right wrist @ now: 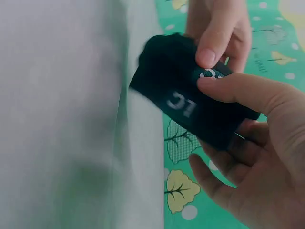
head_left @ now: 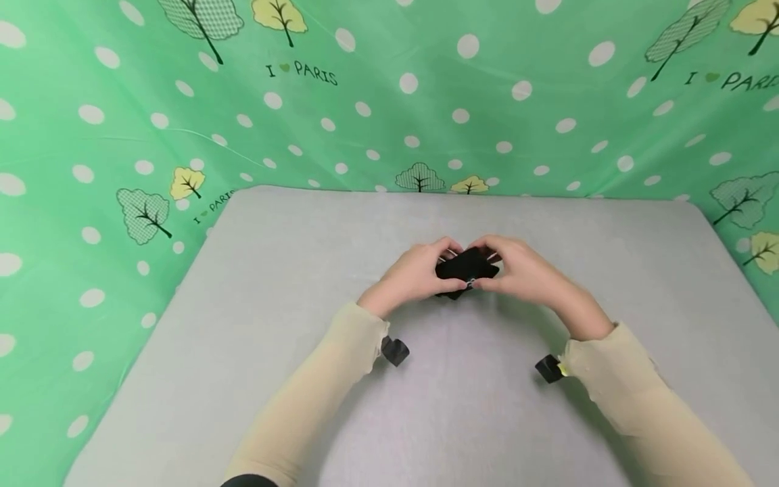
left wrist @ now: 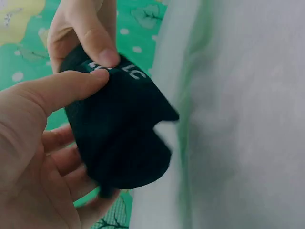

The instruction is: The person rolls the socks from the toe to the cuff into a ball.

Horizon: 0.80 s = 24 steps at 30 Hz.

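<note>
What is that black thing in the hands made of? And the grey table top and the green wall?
The black bundle looks like soft knitted fabric, perhaps a sock: matte, folds limply, white printed letters. Both the left hand and the right hand pinch it. The grey table top seems covered in felt-like cloth, dull and slightly fuzzy. The green backdrop looks like thin printed cloth or plastic sheet; it creases.

Bright, even light; wrist views slightly blurred.
</note>
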Available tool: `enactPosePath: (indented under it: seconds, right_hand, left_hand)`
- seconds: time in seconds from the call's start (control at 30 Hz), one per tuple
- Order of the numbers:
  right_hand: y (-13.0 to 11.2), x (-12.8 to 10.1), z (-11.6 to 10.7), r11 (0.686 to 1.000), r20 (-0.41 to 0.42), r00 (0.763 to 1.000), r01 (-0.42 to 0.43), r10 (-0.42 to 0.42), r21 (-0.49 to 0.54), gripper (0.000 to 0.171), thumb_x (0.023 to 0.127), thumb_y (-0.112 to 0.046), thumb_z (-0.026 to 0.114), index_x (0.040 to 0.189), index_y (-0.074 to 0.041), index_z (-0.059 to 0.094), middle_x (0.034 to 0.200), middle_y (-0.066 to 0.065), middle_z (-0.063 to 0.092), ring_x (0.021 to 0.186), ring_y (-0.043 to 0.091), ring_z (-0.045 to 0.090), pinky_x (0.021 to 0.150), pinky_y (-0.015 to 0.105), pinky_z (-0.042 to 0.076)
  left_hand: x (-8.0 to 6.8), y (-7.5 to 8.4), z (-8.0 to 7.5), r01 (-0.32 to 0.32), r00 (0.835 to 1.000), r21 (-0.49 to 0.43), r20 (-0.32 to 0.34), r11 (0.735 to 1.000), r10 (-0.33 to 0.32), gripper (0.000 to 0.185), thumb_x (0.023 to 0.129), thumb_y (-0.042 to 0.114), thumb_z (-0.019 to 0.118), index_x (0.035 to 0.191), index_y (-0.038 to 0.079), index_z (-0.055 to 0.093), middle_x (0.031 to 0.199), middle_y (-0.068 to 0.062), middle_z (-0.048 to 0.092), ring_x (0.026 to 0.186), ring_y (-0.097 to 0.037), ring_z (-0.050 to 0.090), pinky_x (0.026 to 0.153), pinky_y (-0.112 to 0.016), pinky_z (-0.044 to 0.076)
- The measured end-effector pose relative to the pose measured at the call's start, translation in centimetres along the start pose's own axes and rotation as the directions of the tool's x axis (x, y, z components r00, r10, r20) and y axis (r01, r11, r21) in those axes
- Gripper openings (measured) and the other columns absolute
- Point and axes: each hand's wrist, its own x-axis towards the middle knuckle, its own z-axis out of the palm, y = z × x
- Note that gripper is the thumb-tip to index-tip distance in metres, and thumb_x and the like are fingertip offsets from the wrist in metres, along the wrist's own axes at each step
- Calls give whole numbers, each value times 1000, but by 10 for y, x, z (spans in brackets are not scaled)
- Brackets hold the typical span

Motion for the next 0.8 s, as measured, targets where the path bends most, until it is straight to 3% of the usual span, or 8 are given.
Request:
enactPosePath:
  seconds: [0.07,0.17,0.27,0.37,0.47,0.6,0.7,0.8]
  right_hand:
    - [-2,-6,2,998,-41,999,-3,6,67,48,86,-11,77,128,-1,57,122,17,66,109,31,64,94,49,52]
    - [-3,-14,6,984,-114,993,8,12,177,46,87,-9,75,129,-2,57,123,16,65,105,22,64,94,37,52]
    - [-3,-20,9,959,-170,985,16,34,285,36,90,-8,73,122,-1,60,115,13,66,95,10,65,86,22,52]
    - [-1,-24,12,933,-204,978,33,44,357,22,92,-6,70,111,2,64,104,5,67,88,2,64,81,14,51]
    - [0,-27,13,904,-217,976,78,16,420,13,94,-5,66,104,4,64,98,-6,67,89,0,65,81,13,52]
    - [3,-32,14,847,-210,976,155,-52,508,12,97,-1,58,108,2,64,102,-13,67,95,1,65,84,14,52]
    - [6,-35,14,810,-211,973,200,-96,552,20,98,3,53,109,-6,66,105,-13,68,97,1,64,85,14,52]
    - [7,-36,16,791,-220,968,228,-121,568,29,96,7,52,110,-13,67,106,-14,68,99,0,65,87,14,52]
  left_hand:
    - [-4,1,3,-8,1000,-40,-22,999,7,48,88,28,76,130,13,57,123,-6,69,109,-19,66,92,-32,53]
    - [-8,-2,8,-24,998,-169,-62,985,14,45,89,24,74,128,13,57,123,-6,67,105,-20,68,86,-28,56]
    - [-11,-5,11,-47,995,-324,-101,945,14,41,88,19,74,125,13,57,121,-6,67,101,-20,70,83,-27,57]
    - [-15,-6,13,-77,991,-407,-131,910,25,40,87,15,75,123,11,58,120,-7,67,101,-20,70,87,-30,57]
    - [-17,-6,13,-95,989,-429,-147,898,35,40,87,14,76,122,11,59,119,-6,66,102,-19,68,93,-32,55]
    - [-20,-6,13,-113,986,-416,-162,903,49,39,86,14,76,121,12,59,118,-5,67,104,-18,67,97,-32,54]
    - [-22,-6,13,-124,984,-409,-171,904,58,39,86,13,76,121,12,60,118,-5,68,105,-18,66,98,-32,54]
    - [-23,-6,13,-131,983,-400,-172,907,65,39,86,14,75,122,12,60,119,-6,68,106,-18,66,97,-30,54]
